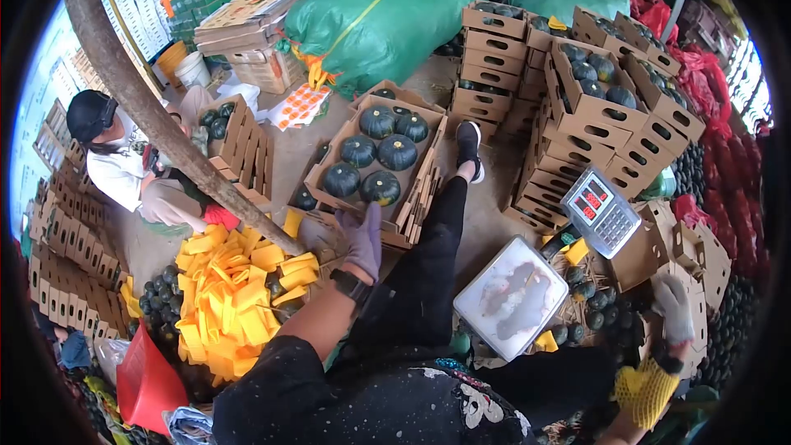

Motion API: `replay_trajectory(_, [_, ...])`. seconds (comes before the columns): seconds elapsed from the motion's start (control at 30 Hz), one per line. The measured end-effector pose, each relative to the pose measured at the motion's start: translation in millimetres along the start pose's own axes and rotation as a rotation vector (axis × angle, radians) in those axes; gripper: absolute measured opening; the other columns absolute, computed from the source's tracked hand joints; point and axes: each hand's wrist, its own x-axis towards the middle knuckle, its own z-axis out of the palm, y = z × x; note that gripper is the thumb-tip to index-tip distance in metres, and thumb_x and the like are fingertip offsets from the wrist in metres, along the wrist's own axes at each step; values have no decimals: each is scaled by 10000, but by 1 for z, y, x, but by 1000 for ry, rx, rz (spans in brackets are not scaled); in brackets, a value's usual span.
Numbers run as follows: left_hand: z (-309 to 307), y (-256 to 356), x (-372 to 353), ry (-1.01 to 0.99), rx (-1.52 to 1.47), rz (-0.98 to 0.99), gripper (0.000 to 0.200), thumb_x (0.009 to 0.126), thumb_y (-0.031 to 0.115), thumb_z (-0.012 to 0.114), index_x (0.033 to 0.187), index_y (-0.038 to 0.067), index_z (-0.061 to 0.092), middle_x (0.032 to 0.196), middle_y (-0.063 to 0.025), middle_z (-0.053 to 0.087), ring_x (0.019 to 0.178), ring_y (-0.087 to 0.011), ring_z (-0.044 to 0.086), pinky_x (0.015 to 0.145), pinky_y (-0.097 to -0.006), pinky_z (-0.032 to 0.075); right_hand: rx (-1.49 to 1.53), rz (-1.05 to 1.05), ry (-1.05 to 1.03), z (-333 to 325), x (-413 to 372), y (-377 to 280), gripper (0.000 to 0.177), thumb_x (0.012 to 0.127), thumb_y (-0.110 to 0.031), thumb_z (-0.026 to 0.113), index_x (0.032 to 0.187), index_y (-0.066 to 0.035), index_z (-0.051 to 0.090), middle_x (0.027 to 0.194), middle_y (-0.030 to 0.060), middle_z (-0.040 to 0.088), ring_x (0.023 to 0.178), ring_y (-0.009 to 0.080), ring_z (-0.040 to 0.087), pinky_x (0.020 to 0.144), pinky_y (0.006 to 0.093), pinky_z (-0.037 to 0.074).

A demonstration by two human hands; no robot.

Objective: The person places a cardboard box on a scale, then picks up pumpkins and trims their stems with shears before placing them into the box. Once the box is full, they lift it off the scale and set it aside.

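Extending over the near end of an open cardboard box point(430, 155), the left hand point(362, 243), gloved in lilac, has its thumb and visible fingers spread; contact with the wall cannot be confirmed. With the clock centred on this hand and 12 at the top of the view, the box lies at 12 o'clock, holding six dark green squashes point(397, 152) in two uneven columns. Judged from the pose, the step is one of placing the hand at the loaded box; a secure hold from here would call for closing the fingers on the near wall, supporting the far end and keeping the base level so that the squashes do not roll. At 8 o'clock is a heap of yellow pieces point(239, 297); at 4 o'clock, the metal platform of a scale point(511, 297). The right hand point(674, 309), in a pale glove, is at 3 o'clock, well apart, beside loose cardboard point(643, 251); whether its fingers grip anything cannot be told. Farther out, stacked boxes point(577, 132) stand at 2 o'clock, a large green sack point(387, 16) at 12, and a seated co-worker point(115, 169) at 10, beyond a slanting pole point(177, 140).
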Motion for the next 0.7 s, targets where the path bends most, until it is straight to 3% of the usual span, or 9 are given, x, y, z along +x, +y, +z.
replay_trajectory(0.07, [-6, 27, -8, 56, 41, 13, 465, 998, 108, 674, 1394, 131, 430, 1245, -38, 559, 1116, -145, 549, 1014, -314, 484, -426, -53, 218, -78, -23, 78, 363, 1008, -273, 597, 1310, -74, 632, 1046, -36, 593, 859, 77, 522, 694, 241, 429])
replay_trajectory(0.17, [-5, 71, -14, 98, 193, 168, 492, 1013, 129, 663, 1452, 98, 444, 1339, -67, 544, 1217, -173, 530, 1083, -355, 430, -86, 176, 535, -159, -88, 167, 427, 1014, -352, 609, 1365, -109, 608, 1029, -61, 582, 843, 74, 519, 691, 237, 423])
replay_trajectory(0.23, [10, 93, -15, 43, 173, 213, 482, 1007, 125, 669, 1441, 84, 464, 1339, -85, 549, 1216, -198, 540, 1079, -376, 430, 194, 235, 695, -160, -129, 154, 512, 1036, -408, 588, 1452, -114, 545, 1204, -28, 622, 978, 124, 579, 763, 263, 462])
replay_trajectory(0.27, [17, 105, -12, 3, 547, 537, 500, 977, 147, 703, 1423, 74, 489, 1314, -106, 570, 1174, -235, 566, 1062, -407, 436, 201, 237, 708, -127, -135, 121, 512, 1036, -408, 588, 1452, -114, 545, 1204, -28, 622, 978, 124, 579, 763, 263, 462])
replay_trajectory(0.3, [22, 112, -11, -33, 927, 865, 521, 947, 168, 737, 1406, 64, 514, 1290, -127, 590, 1132, -273, 591, 1045, -438, 443, 350, 50, 735, -93, -138, 93, 532, 1044, -417, 576, 1472, -105, 525, 1270, -7, 615, 1029, 133, 575, 790, 273, 463])
replay_trajectory(0.4, [29, 88, -1, -301, 1459, 1088, 548, 928, 340, 729, 1371, 70, 552, 1220, -158, 646, 1107, -335, 617, 1009, -465, 450, 743, -346, 521, -16, -121, 66, 576, 1066, -425, 529, 1522, -77, 469, 1430, 65, 572, 1163, 170, 549, 861, 304, 464])
replay_trajectory(0.47, [64, 104, -27, -472, 1546, 552, 513, 945, 444, 664, 1294, 70, 624, 1186, -144, 682, 1125, -313, 641, 962, -471, 444, 902, -471, 289, 65, -112, 11, 528, 1061, -379, 528, 1496, -81, 503, 1396, 85, 588, 1078, 176, 575, 837, 313, 474])
replay_trajectory(0.6, [82, 74, -25, -450, 1817, 687, 593, 954, 596, 550, 1257, 98, 656, 1109, -136, 734, 1028, -304, 702, 942, -478, 470, 941, -625, 14, 173, -71, -73, 386, 992, -247, 619, 1329, -60, 626, 1273, 89, 637, 878, 166, 589, 734, 301, 488])
replay_trajectory(0.7, [91, 75, -24, -478, 1961, 339, 585, 975, 605, 479, 1143, 89, 697, 1103, -139, 742, 1005, -330, 721, 852, -479, 534, 727, -529, 215, 240, -20, -69, 247, 973, -142, 653, 1182, -13, 668, 1113, 107, 651, 930, 155, 646, 678, 290, 541])
